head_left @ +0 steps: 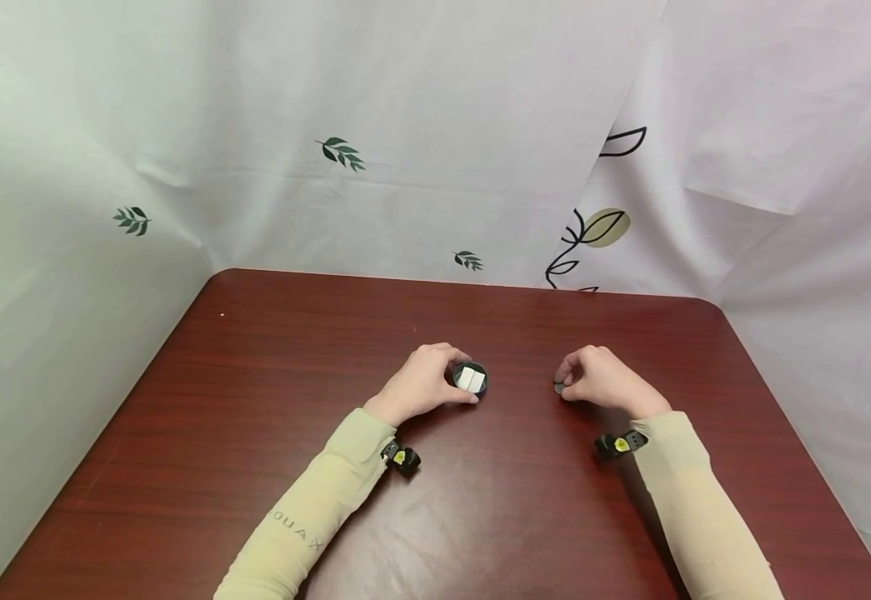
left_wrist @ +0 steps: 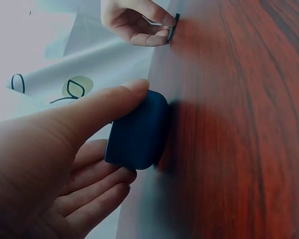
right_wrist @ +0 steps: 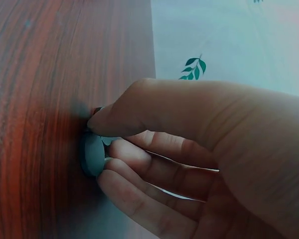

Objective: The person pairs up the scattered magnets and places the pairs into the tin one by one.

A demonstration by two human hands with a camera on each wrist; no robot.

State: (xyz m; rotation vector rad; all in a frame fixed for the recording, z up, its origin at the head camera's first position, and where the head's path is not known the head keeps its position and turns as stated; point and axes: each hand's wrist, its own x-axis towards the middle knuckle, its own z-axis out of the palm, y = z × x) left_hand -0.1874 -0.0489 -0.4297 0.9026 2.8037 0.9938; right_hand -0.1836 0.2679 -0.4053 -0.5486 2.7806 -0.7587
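Observation:
Near the middle of the table, my left hand [head_left: 429, 385] holds a small round dark blue container [left_wrist: 137, 130] between thumb and fingers. Its open top faces up in the head view, and two white rectangular pieces [head_left: 470, 379] lie side by side inside. The container's base is right at the tabletop in the left wrist view. To the right, my right hand [head_left: 598, 380] pinches a thin, dark, round disc [right_wrist: 93, 153] by its edge. That disc stands low against the wood, partly covered by the thumb and fingers. A gap of bare wood separates the two hands.
The reddish-brown wooden table [head_left: 292, 333] has rounded far corners. White cloth [head_left: 435, 100] with leaf prints hangs behind it and along both sides. Each wrist carries a black strap, the left one [head_left: 403, 458] and the right one [head_left: 618, 444].

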